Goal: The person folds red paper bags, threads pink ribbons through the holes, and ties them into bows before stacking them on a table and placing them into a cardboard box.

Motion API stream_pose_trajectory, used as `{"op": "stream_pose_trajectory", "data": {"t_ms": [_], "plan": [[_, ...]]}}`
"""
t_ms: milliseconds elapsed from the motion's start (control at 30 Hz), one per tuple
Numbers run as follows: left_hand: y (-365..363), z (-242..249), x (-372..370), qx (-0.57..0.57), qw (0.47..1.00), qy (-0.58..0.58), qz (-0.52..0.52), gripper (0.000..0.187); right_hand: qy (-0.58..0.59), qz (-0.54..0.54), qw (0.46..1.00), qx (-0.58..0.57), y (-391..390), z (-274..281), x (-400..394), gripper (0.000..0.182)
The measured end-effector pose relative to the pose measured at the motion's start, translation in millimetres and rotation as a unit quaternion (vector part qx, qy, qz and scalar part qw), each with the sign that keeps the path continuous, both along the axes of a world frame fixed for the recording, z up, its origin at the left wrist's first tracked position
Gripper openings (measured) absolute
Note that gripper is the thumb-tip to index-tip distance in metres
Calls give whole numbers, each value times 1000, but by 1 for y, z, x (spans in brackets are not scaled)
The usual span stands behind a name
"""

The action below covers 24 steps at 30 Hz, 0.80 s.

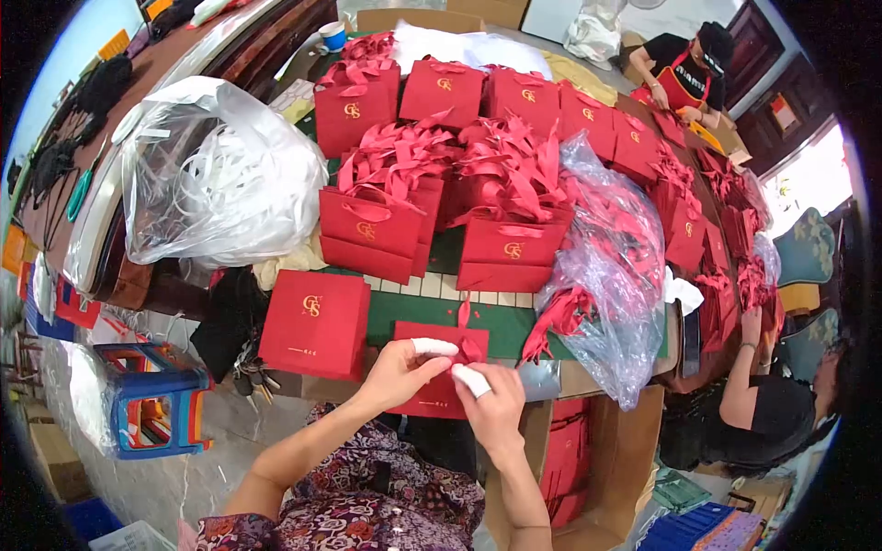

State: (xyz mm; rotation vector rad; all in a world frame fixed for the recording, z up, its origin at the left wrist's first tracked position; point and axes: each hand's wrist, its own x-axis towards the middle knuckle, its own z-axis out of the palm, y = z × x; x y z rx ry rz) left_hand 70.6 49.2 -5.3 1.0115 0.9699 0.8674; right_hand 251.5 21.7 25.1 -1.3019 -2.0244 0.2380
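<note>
A flat red paper bag (435, 334) lies at the table's front edge, under both my hands. Its red ribbon (470, 349) rises from the middle and runs down to my fingertips. My left hand (411, 369) is closed in a pinch on the ribbon, with a white wrap on the index finger. Opposite it, my right hand (493, 399) pinches too, its index finger also wrapped in white, and the fingertips of the two hands nearly touch. The exact grip on the ribbon is partly hidden by my fingers. Just left is a stack of flat red bags (314, 326).
Standing red bags (372, 225) full of ribbons fill the table beyond. A clear plastic bag of red ribbons (611, 275) sits right, a plastic bag of white cord (225, 174) left. Below right is an open carton (634, 450). Co-workers sit along the right side.
</note>
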Motion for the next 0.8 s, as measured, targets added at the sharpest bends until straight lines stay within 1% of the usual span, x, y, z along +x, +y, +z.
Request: {"op": "stream_pose_trajectory", "data": {"t_ms": [33,100,133,167,200,233,267,300,333,400,467,500,567,600,667,700,733,767,800], "plan": [[-3,1,-2,0,1000,1,3,26,1,3,1000,0,-1,1,-3,20],[-8,3,-6,10,998,-12,57,21,20,25,999,-39,-3,6,-8,16],[-12,3,-7,15,996,-18,82,19,20,27,999,-40,-4,6,-11,16],[-16,2,-4,28,990,-47,129,17,136,-4,980,-146,-7,6,-13,13],[-19,8,-6,27,990,-47,131,17,247,-36,936,-249,-7,6,-15,11],[-24,18,-8,157,973,108,133,20,274,-67,921,-268,-5,3,-17,12],[-27,23,-10,279,916,259,130,23,273,-66,921,-269,-2,3,-18,12],[-31,19,-7,322,893,273,155,25,263,-62,922,-276,2,3,-19,12],[-34,18,-6,321,894,273,155,25,253,-58,923,-283,4,3,-19,12],[-36,16,-5,344,876,273,201,20,266,-37,923,-277,7,-2,-22,14],[-35,14,-7,341,881,269,190,18,256,-2,915,-313,8,2,-24,16],[-36,9,-7,349,881,264,179,18,254,-2,915,-314,9,-1,-24,16],[-37,5,-8,358,881,259,167,18,307,31,877,-368,10,-8,-24,19],[-38,5,-8,368,881,253,158,19,307,32,877,-369,11,-7,-24,19],[-38,3,-11,377,880,247,148,20,354,22,817,-454,14,-4,-22,20],[-37,0,-13,410,869,239,140,21,353,22,817,-455,14,-4,-20,20],[-36,-2,-14,442,857,231,133,23,354,47,818,-451,13,-6,-18,19],[-35,-2,-15,440,857,232,134,23,355,72,818,-447,12,-6,-17,18],[-33,-1,-16,462,848,227,127,24,355,73,817,-448,11,-7,-17,18]]}}
